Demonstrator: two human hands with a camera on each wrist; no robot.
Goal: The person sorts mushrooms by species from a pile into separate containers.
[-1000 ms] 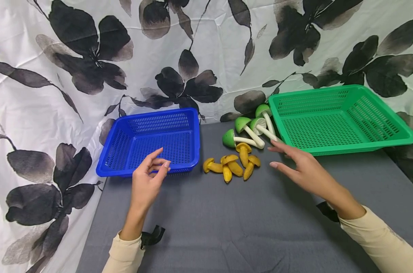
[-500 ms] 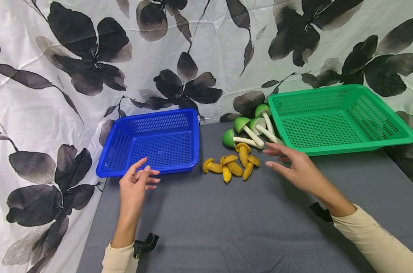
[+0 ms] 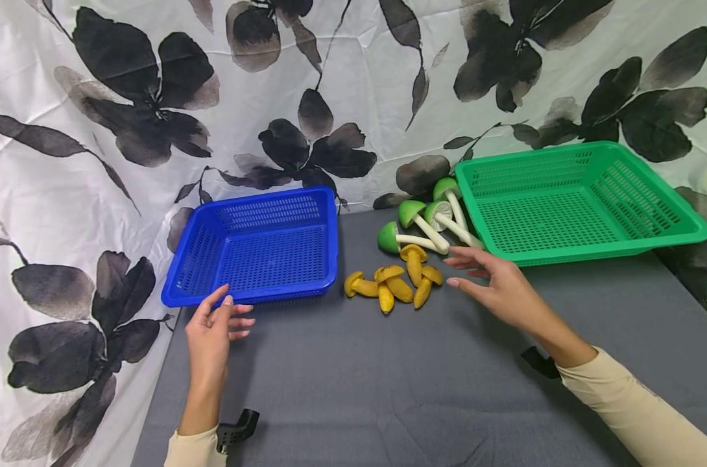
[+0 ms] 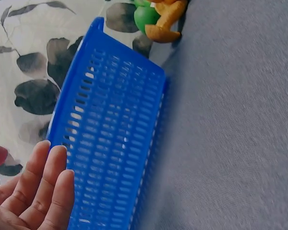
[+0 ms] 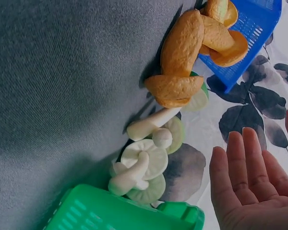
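1. Head view first: both baskets hold nothing. The blue basket (image 3: 254,250) sits on the left of the grey surface (image 3: 388,383), the green basket (image 3: 569,204) on the right, tilted up against the flowered cloth (image 3: 96,162).
2. Between them, all the toy mushrooms lie loose on the surface: the yellow mushrooms (image 3: 395,283) in a small heap, the green-capped mushrooms (image 3: 429,224) just behind, close to the green basket's near corner.
3. Right hand (image 3: 496,285) hovers just beside the yellow heap, fingers spread and straight, grip apart and holding nothing. Right wrist view agrees: a bare palm (image 5: 252,184), with the mushrooms (image 5: 182,72) apart from it.
4. Left hand (image 3: 210,327) is at the blue basket's near rim, fingers loose, grip apart. In the left wrist view the fingertips (image 4: 50,167) are right at the basket wall (image 4: 115,143); whether they touch is hard to tell.
5. My read: sorting hasn't started, with no piece lifted and every mushroom left to place.
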